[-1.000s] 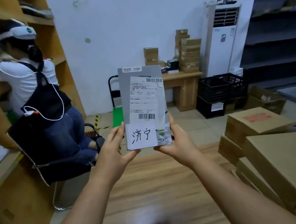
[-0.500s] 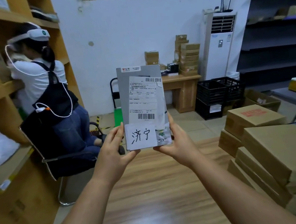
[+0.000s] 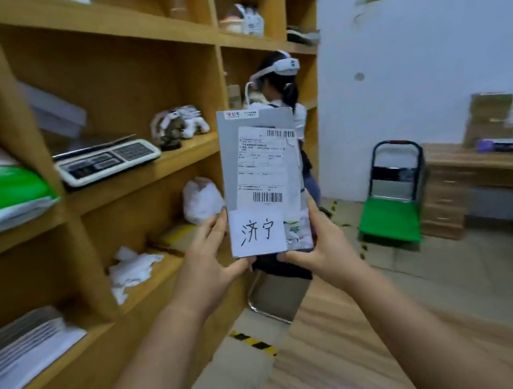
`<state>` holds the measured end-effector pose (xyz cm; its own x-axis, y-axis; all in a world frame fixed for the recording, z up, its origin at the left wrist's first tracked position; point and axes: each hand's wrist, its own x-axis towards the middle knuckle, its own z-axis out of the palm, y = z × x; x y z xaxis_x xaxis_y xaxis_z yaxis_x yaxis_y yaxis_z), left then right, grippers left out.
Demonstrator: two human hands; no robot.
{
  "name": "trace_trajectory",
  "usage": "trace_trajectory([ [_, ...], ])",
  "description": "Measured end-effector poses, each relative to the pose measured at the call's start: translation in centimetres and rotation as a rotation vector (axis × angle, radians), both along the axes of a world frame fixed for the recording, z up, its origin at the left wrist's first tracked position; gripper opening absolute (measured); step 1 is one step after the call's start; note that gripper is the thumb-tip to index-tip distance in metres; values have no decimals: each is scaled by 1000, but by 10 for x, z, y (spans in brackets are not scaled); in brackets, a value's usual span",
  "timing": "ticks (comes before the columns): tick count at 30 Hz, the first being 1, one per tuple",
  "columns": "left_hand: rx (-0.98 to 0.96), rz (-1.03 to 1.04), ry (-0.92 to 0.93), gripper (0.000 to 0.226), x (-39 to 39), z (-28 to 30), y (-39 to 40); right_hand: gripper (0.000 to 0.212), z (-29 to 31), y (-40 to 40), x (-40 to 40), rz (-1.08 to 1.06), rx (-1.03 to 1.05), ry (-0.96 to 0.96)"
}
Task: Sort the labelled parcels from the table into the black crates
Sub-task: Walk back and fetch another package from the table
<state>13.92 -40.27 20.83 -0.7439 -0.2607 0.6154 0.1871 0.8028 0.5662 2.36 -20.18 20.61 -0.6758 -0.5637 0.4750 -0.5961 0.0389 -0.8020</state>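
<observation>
Parcel (image 3: 262,173) stands upright before me, its handwritten label (image 3: 258,231) facing me. My left hand (image 3: 207,265) and right hand (image 3: 324,244) pinch its lower edges. Wooden shelves (image 3: 145,174) fill the left.

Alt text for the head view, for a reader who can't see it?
Both hands, left hand and right hand, hold a grey parcel upright by its bottom corners, its handwritten label facing the camera. Wooden shelves stand left; no black crates are visible.
</observation>
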Motion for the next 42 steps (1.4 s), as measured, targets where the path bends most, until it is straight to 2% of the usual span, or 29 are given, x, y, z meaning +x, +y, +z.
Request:
trace_trajectory([
  [5,-25,385,-49,93,104,6,-44,101,4,-96,43,348,-22,-20],
  [8,-30,622,-77,96,190,5,-60,112,-3,-160,96,558,-9,-15],
  [13,-46,989,-179,98,344,5,-56,115,-17,-248,223,921,11,-51],
  [16,-20,1170,-188,97,426,5,-39,106,-17,-282,309,1157,-8,-35],
  [20,-32,1404,-180,92,521,2,-19,106,-14,-311,418,1407,10,-37],
  [31,21,1862,-90,92,702,-19,50,99,-14,-333,664,1920,61,19],
  [35,51,2058,-74,83,739,-23,109,98,-25,-308,742,2138,130,47],
  [39,129,2260,-91,95,761,-37,163,109,-36,-279,808,2349,243,72],
  [42,180,2394,-77,94,764,-43,185,111,-45,-261,841,2478,301,84],
])
